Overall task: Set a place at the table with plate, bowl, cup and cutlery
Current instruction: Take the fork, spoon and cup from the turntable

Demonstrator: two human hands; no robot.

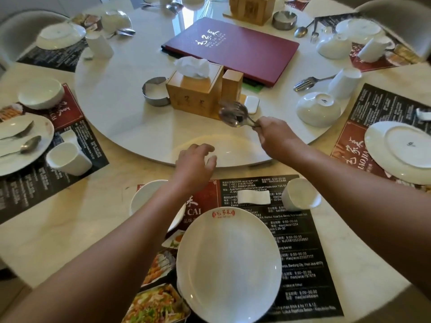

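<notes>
Gripping spoon (229, 117) and fork (236, 106) in my right hand (272, 132); left hand (196, 163) hovers slack, empty; plate (229, 264) nearer me than both

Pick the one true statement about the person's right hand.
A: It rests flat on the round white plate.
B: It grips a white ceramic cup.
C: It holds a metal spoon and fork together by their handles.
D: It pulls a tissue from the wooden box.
C: the right hand pinches the handles of the metal spoon and fork above the white turntable, while the white handleless cup and round white plate sit untouched on the printed black placemat.
</notes>
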